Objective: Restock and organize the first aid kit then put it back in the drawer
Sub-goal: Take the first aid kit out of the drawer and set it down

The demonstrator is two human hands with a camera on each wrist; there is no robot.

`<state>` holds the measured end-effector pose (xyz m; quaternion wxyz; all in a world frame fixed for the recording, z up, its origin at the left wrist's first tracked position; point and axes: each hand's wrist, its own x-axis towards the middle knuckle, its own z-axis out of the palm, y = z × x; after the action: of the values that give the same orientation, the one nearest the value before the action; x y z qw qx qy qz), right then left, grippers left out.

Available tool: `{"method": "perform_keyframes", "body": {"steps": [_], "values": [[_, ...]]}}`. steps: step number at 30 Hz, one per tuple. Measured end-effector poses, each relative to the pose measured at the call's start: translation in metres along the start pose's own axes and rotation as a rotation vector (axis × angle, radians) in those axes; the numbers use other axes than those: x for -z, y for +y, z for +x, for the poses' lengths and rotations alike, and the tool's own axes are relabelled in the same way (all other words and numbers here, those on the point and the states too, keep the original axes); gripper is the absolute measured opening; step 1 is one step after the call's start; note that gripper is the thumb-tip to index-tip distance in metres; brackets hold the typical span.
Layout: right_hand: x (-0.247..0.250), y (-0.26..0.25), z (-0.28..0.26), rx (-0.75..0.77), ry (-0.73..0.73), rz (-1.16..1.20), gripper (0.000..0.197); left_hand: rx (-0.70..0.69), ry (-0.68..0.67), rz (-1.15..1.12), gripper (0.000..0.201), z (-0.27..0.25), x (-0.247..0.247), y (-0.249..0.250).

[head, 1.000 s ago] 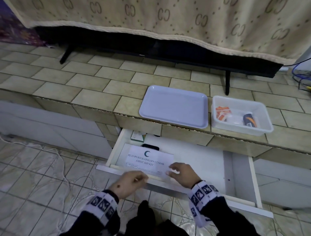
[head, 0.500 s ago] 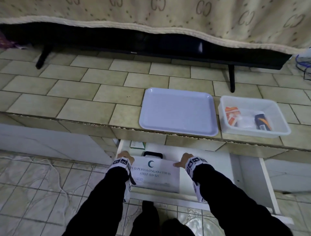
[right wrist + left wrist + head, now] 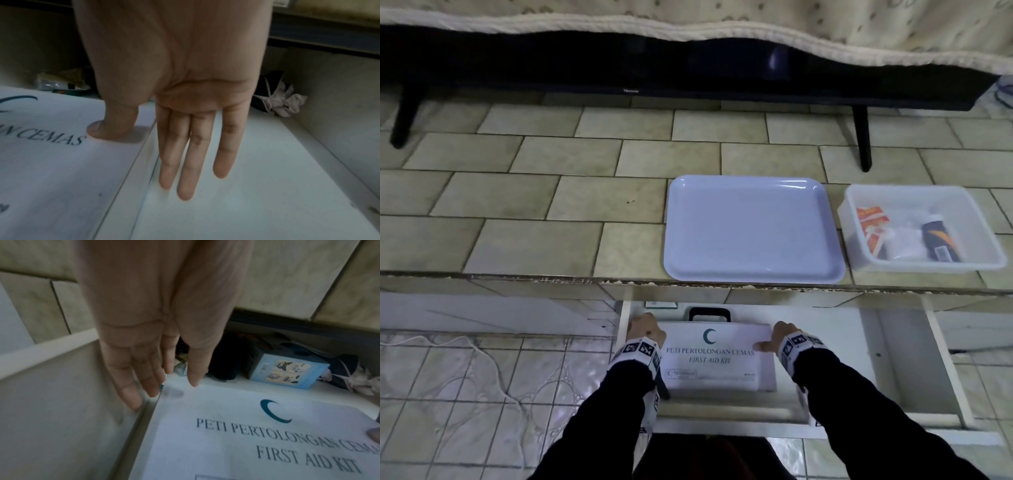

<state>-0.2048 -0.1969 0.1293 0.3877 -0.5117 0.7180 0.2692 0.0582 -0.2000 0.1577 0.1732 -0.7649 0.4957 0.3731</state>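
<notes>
first aid kit (image 3: 717, 356) lying flat in the left part of the open drawer (image 3: 914, 370), label up, black handle (image 3: 710, 313) toward the back. left hand (image 3: 645, 329) down at the kit's left edge, fingers (image 3: 131, 386) straight and close together in the gap between kit and drawer wall, thumb over the lid corner; touching or just above, cannot tell. right hand (image 3: 780, 337) at the kit's right edge, thumb (image 3: 109, 129) pressed flat on the lid by the word "cemas", other four fingers straight, pointing down alongside the kit's right side over the drawer floor. nothing gripped by either. at the back of the drawer, a small blue box (image 3: 285, 371) and crumpled cloth (image 3: 281, 100). up on the tiled tabletop (image 3: 534, 205), a pale blue tray (image 3: 753, 229), and just right of it a clear tub (image 3: 921, 263) holding an orange packet (image 3: 871, 226) and a dark bottle (image 3: 941, 241).
</notes>
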Motion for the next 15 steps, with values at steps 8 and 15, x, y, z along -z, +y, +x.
{"method": "perform_keyframes", "body": {"steps": [8, 15], "values": [[-0.008, 0.004, 0.005, -0.028, -0.129, 0.183, 0.080, 0.102, -0.113, -0.129, 0.081, 0.009, -0.024, -0.001], [-0.005, -0.005, 0.004, -0.093, -0.146, 0.183, 0.074, 0.122, -0.183, -0.151, 0.081, 0.015, -0.026, -0.011]]}}
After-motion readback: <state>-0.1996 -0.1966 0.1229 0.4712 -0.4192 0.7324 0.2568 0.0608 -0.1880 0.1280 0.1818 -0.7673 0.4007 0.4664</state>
